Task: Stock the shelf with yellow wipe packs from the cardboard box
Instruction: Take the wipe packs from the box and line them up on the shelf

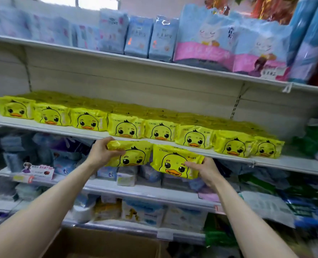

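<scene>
Just before the white shelf (pixel 24 123) and its row of yellow packs (pixel 154 131), your left hand (pixel 100 152) curls its fingers round one yellow duck-faced plastic wipe pack (pixel 135 155); beside it on the right, a second yellow pack (pixel 173 161) is gripped by your right hand (pixel 203 169).

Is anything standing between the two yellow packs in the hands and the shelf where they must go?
Yes. The front row of yellow packs already fills the shelf edge just above the left held pack and the right held pack; the space over that row looks open.
</scene>
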A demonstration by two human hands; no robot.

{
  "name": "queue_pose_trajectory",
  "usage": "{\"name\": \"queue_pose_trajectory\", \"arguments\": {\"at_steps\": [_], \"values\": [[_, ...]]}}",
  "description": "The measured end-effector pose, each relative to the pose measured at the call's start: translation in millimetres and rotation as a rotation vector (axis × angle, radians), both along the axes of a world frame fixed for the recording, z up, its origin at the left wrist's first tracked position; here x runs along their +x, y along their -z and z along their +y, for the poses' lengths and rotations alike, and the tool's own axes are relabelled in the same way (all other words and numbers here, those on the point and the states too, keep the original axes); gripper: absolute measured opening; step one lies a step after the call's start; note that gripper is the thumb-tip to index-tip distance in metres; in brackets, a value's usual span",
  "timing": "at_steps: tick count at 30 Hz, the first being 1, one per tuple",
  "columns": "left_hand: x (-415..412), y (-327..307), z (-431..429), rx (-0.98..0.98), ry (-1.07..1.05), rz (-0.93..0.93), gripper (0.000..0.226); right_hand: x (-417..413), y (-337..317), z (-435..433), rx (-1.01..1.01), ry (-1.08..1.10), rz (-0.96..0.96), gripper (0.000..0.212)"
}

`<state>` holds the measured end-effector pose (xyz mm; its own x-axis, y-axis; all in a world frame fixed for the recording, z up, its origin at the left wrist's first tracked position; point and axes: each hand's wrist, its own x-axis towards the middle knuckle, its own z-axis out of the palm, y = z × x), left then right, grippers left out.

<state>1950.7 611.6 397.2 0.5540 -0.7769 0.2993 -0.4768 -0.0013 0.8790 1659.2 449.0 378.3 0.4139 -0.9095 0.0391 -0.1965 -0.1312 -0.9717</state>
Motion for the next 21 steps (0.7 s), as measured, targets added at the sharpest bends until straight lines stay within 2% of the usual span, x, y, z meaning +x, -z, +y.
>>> {"name": "queue_pose_trajectory", "arguments": {"at_steps": [2,5,10,13,16,18,21], "values": [[2,-8,-1,-0.002,-0.032,-0.001,0.028,5,-9,-8,0.0,-0.005,-0.054,0.039],[8,-18,-3,-0.011,-0.055,0.012,0.03,18,-24,-17,-0.03,0.034,-0.104,0.023],[30,-25,-8,0.011,-0.044,0.006,0.022,46,-31,-29,-0.032,0.031,-0.102,0.025],[48,-26,-3,-0.014,-0.044,0.032,0.031,70,-37,-31,-0.033,-0.015,-0.081,0.022],[85,-23,11,-0.007,-0.061,0.064,0.03,104,-42,-26,-0.032,-0.053,-0.059,0.025],[113,-22,26,0.025,-0.082,0.043,0.041,136,-41,-18,-0.034,-0.071,-0.047,0.027],[157,-21,49,0.013,-0.101,0.055,0.03,191,-40,-1,-0.026,-0.102,-0.058,0.027]]}}
